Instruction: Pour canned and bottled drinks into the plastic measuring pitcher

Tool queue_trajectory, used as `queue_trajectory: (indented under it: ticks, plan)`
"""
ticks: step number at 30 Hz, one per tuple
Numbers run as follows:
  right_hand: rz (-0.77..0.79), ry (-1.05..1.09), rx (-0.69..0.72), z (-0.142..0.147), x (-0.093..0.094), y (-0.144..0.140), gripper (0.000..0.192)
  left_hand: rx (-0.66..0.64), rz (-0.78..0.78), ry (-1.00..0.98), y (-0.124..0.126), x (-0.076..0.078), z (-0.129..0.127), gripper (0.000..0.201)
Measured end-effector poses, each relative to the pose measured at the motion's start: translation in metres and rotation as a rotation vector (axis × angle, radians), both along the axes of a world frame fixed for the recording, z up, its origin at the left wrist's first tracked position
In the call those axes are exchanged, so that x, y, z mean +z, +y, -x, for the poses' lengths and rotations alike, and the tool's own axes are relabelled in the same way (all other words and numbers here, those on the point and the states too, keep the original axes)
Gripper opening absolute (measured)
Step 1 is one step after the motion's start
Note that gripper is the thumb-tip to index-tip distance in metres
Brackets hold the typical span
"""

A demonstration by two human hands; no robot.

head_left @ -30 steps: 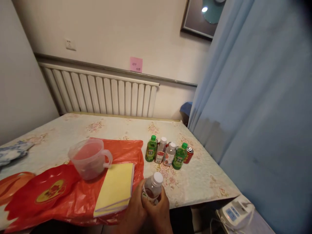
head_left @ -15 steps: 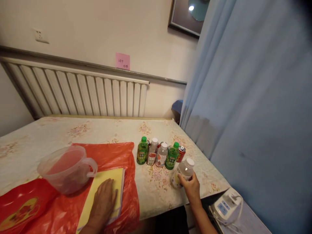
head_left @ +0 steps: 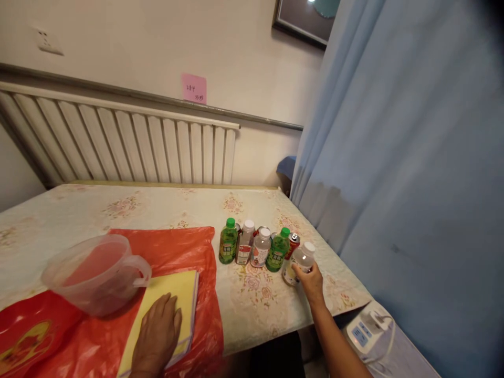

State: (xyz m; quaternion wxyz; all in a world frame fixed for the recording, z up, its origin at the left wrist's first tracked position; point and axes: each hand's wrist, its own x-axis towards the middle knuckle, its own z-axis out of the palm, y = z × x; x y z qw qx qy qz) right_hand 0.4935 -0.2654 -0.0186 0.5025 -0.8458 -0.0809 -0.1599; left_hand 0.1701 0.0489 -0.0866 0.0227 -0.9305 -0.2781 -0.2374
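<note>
My right hand (head_left: 312, 283) is wrapped round a clear plastic bottle (head_left: 294, 266) with a white cap, at the right end of a row of drinks. Beside it stand a green bottle (head_left: 277, 252), a short clear bottle (head_left: 260, 249), a taller clear bottle (head_left: 244, 244) and another green bottle (head_left: 228, 242). A red can (head_left: 292, 244) shows behind, and more cans are mostly hidden. My left hand (head_left: 157, 331) lies flat, fingers stretched, on a stack of yellow paper (head_left: 185, 289).
Under the paper spreads a red plastic bag (head_left: 169, 247). A translucent jug (head_left: 94, 283) and a red tray (head_left: 43, 310) rest on its left side. A power strip (head_left: 364, 331) with cables sits at lower right, below the table's edge. A blue curtain (head_left: 394, 184) hangs along the right.
My right hand has moved the white-capped bottle farther back, closer to the row's right-hand green bottle. My left hand stays on the yellow paper. The view has shifted slightly.
</note>
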Motion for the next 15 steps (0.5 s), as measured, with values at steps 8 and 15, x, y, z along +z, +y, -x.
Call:
queue_trajectory:
  ticks: [8,15]
  plan:
    - [-0.018,-0.028,-0.001,-0.018,-0.014,0.007,0.061,0.018,0.045,0.016,-0.001,0.002,-0.001,0.042]
    - [-0.051,-0.022,0.04,-0.015,-0.025,0.01,0.065,0.018,0.055,0.029,0.003,-0.003,0.0,0.042]
